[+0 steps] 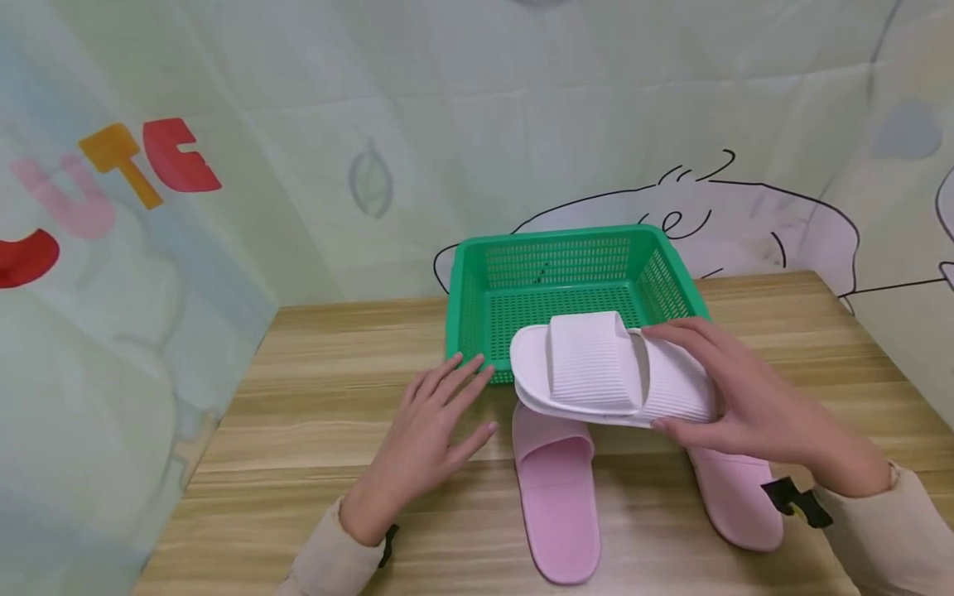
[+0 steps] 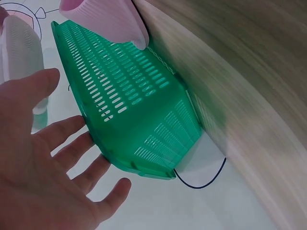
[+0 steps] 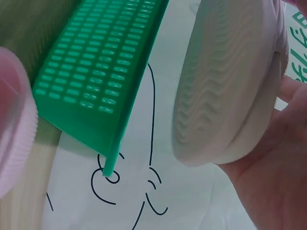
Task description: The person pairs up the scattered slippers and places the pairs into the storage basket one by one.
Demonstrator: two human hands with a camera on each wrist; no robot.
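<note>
My right hand grips a white slipper by its heel end, thumb on the near side and fingers on the far side. This slipper is held level over the near part of a green plastic basket, its ribbed strap facing up. In the right wrist view the wavy tread of its sole shows. My left hand is spread with nothing in it, fingertips right at the basket's near left rim. Two pink slippers lie on the table below, the left pink slipper and the right pink slipper, partly hidden by my right hand.
The basket stands at the back of a wood-grain table, against a printed curtain with cartoon drawings and coloured letters. The table's right edge runs beyond my right arm. Perforated walls and floor show inside the basket.
</note>
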